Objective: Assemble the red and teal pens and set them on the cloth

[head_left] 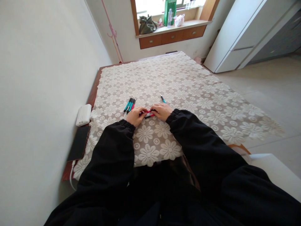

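Observation:
Between my two hands lies a red and black pen, pinched near one end by my left hand and near the other by my right hand. Just below it, a second red and black pen rests on the lace tablecloth, partly hidden by my fingers. Beyond my left hand several pens lie side by side, mostly teal and black, with a red one at the right. A single teal and black pen lies past my right hand, its lower end hidden.
At the table's left edge are a white power bank and a dark phone with a white cable. A wall runs along the left. A white fridge stands far right, and a windowsill with a bag and bottle is behind.

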`<state>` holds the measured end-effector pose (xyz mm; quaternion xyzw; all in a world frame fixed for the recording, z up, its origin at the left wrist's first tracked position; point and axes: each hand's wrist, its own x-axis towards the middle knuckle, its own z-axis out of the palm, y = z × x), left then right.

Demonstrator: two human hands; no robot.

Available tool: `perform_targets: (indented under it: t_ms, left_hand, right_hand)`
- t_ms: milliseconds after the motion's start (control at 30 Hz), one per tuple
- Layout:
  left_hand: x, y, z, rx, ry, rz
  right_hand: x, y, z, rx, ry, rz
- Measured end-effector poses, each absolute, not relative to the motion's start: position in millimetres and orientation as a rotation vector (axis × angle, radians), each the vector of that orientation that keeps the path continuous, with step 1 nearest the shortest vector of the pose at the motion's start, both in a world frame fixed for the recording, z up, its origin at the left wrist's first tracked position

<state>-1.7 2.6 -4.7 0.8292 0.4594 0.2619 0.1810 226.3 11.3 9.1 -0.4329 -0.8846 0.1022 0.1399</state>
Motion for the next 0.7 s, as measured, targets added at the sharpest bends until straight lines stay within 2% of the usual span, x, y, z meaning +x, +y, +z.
perform_targets:
  t_ms: [700]
  left_hand:
    - [-1.5,2.8,-2.5,2.329,1.298,0.706]
  right_hand:
    - [225.4,11.4,9.9,-1.258,-2.558,0.315]
